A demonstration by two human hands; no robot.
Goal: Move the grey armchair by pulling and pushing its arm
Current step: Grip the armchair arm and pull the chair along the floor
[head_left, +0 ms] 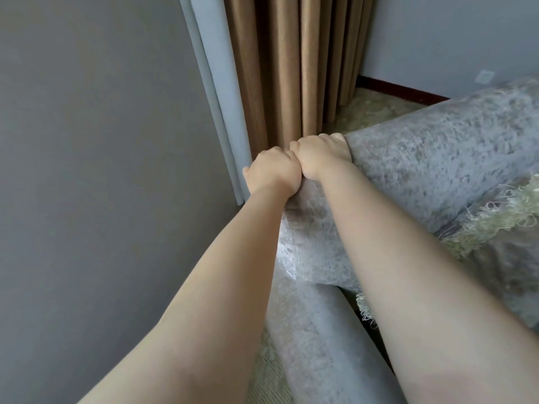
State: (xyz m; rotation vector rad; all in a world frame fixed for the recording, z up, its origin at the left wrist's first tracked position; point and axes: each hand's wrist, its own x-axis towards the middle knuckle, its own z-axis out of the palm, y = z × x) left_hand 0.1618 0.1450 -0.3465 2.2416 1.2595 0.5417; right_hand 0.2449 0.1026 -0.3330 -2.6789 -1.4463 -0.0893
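The grey armchair fills the right half of the view, covered in mottled grey velvet. Its rounded arm runs from the bottom centre up toward the backrest corner. My left hand and my right hand sit side by side, both clamped over the top corner of the chair where the arm meets the back. The fingers curl over the far side and are hidden. A shaggy pale-green throw lies on the seat at the right.
A grey wall stands close on the left, with a light-blue curtain and brown curtains right behind the chair corner. Pale patterned carpet and a dark skirting board show beyond the backrest.
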